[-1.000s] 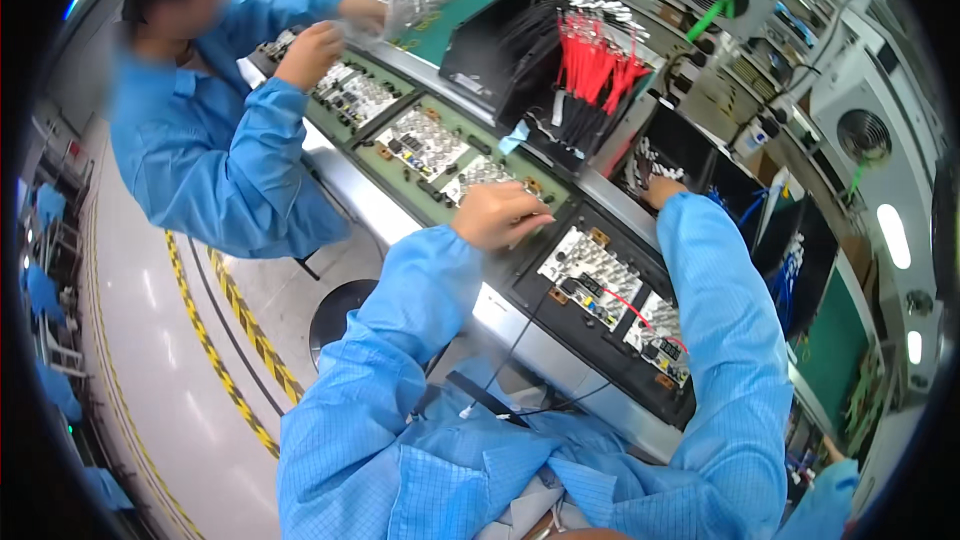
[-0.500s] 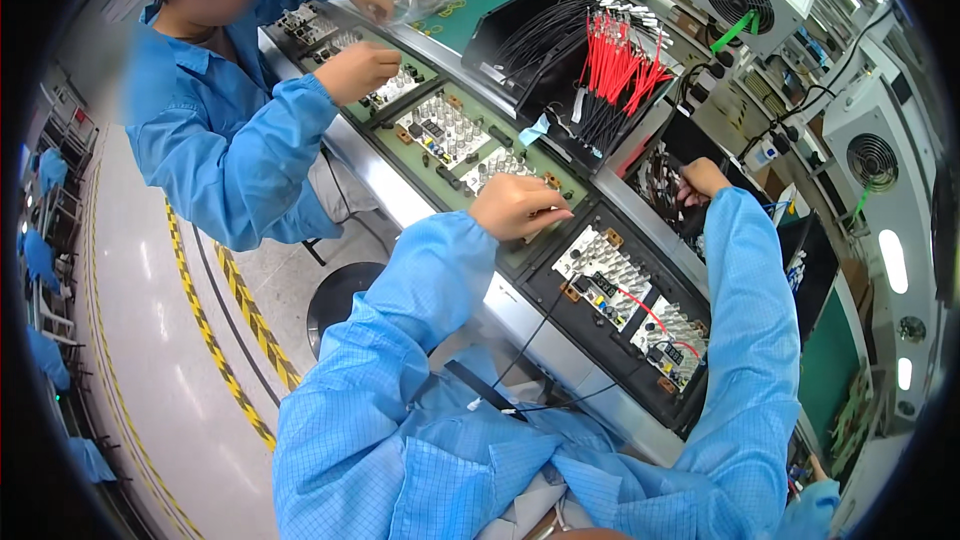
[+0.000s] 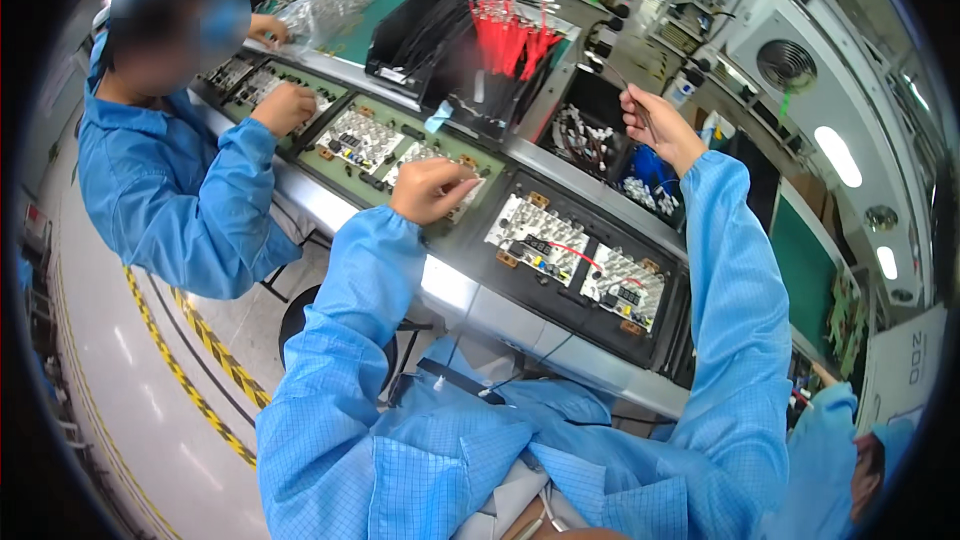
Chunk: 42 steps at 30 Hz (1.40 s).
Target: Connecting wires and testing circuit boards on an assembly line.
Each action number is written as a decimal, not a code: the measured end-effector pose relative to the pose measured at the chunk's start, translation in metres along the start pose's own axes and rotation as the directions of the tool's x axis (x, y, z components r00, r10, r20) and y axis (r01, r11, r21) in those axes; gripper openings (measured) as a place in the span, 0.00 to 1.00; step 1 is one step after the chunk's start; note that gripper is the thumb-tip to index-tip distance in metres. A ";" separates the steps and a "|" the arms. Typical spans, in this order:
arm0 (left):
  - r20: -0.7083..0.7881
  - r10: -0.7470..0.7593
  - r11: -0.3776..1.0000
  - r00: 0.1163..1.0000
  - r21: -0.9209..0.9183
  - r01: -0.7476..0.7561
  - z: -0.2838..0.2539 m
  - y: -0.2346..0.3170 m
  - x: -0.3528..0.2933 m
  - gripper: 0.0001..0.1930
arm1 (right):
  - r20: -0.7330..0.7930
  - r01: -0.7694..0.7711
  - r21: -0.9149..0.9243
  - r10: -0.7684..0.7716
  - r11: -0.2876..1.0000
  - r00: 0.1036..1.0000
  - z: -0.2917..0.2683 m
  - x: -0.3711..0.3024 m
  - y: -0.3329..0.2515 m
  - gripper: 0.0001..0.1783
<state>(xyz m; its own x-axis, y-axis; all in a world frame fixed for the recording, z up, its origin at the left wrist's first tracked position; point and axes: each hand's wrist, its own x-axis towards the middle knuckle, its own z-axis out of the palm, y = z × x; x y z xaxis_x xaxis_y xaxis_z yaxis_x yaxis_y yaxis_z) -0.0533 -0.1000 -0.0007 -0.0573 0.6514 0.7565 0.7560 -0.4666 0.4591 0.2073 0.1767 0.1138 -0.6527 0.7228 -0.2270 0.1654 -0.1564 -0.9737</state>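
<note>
My left hand [image 3: 432, 190] is closed in a pinch over the right end of a green tray. A small pale tip shows at its fingertips, too little to name. My right hand [image 3: 662, 128] is raised above the black parts bins, fingers closed on a thin dark wire [image 3: 641, 112]. Between my arms, a black fixture tray [image 3: 545, 285] holds two white circuit boards, a left board [image 3: 540, 237] and a right board [image 3: 622, 292]. A red wire [image 3: 575, 255] arches from the left board toward the right one.
Bins hold red and black wires [image 3: 512, 40], white-ended leads [image 3: 580, 140] and blue leads [image 3: 648, 185]. A green tray [image 3: 375, 125] with more boards lies left, where a co-worker [image 3: 170, 160] handles boards. White-tipped black leads [image 3: 487, 392] lie at my lap. Another person's sleeve [image 3: 825, 440] shows at lower right.
My right hand has risen out of the dark wire bin with a wire in its fingers. My left hand stays pinched near the green tray. The whole view has turned to the right.
</note>
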 end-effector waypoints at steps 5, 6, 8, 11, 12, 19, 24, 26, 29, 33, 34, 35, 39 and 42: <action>0.044 -0.079 0.985 0.996 -0.152 0.084 -0.003 0.021 0.013 0.05 | 0.194 0.147 -0.018 -0.141 0.989 0.971 0.045 -0.098 -0.018 0.17; 0.064 -0.071 0.971 0.995 -0.225 0.084 -0.003 0.027 0.025 0.06 | 0.192 0.180 -0.074 -0.163 0.981 0.968 0.058 -0.112 -0.022 0.17; 0.124 -0.048 0.922 0.991 -0.376 0.092 0.002 0.049 0.046 0.09 | 0.197 0.257 -0.138 -0.228 0.956 0.954 0.081 -0.137 -0.019 0.18; 0.156 -0.083 0.775 0.984 -0.611 0.162 0.030 0.079 0.082 0.12 | 0.160 0.589 -0.256 -0.567 0.767 0.808 0.092 -0.125 -0.001 0.18; 0.219 -0.067 0.771 0.973 -0.608 0.190 0.038 0.084 0.095 0.12 | 0.122 0.560 -0.272 -0.550 0.782 0.826 0.095 -0.127 -0.002 0.18; 0.311 -0.046 0.541 0.949 -0.791 0.285 0.077 0.075 0.128 0.03 | -0.029 0.510 -0.061 -0.512 0.858 0.858 0.092 -0.124 0.005 0.13; 0.323 -0.023 0.655 0.946 -0.710 0.259 0.068 0.057 0.122 0.03 | -0.454 0.743 0.145 -0.623 0.653 0.637 0.078 -0.153 0.008 0.18; 0.309 -0.004 0.717 0.951 -0.661 0.219 0.060 0.046 0.110 0.04 | -0.300 0.851 0.184 -0.797 0.491 0.524 0.026 -0.180 0.032 0.13; 0.364 -0.046 0.789 0.930 -0.558 0.258 0.040 0.052 0.082 0.07 | -0.431 0.856 -0.161 -0.815 0.492 0.387 0.047 -0.240 0.048 0.17; 0.518 0.175 0.905 0.837 -0.420 0.070 0.039 0.055 0.069 0.04 | -0.467 0.736 -0.333 -0.781 0.589 0.414 0.037 -0.289 0.093 0.18; 0.567 0.167 0.920 0.806 -0.384 0.079 0.037 0.052 0.065 0.04 | -0.470 0.738 -0.323 -0.777 0.592 0.418 0.036 -0.288 0.103 0.18; 0.568 0.168 0.919 0.806 -0.385 0.080 0.039 0.049 0.064 0.04 | -0.470 0.714 -0.394 -0.794 0.579 0.384 0.033 -0.289 0.111 0.18; 0.620 0.206 0.947 0.757 -0.320 0.004 0.047 0.046 0.064 0.05 | -0.518 0.566 -0.485 -0.741 0.666 0.428 0.027 -0.296 0.128 0.19; 0.592 0.228 0.961 0.773 -0.265 -0.081 0.052 0.043 0.063 0.06 | -0.486 0.535 -0.507 -0.736 0.677 0.471 0.033 -0.301 0.127 0.19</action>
<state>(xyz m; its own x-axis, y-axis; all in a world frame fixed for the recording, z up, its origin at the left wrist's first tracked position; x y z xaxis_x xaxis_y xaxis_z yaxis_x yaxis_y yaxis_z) 0.0098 -0.0480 0.0421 0.5142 0.7512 0.4139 0.5584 -0.6595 0.5032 0.4006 -0.0825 0.0576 -0.0701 0.7828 0.6183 0.1375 0.6215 -0.7713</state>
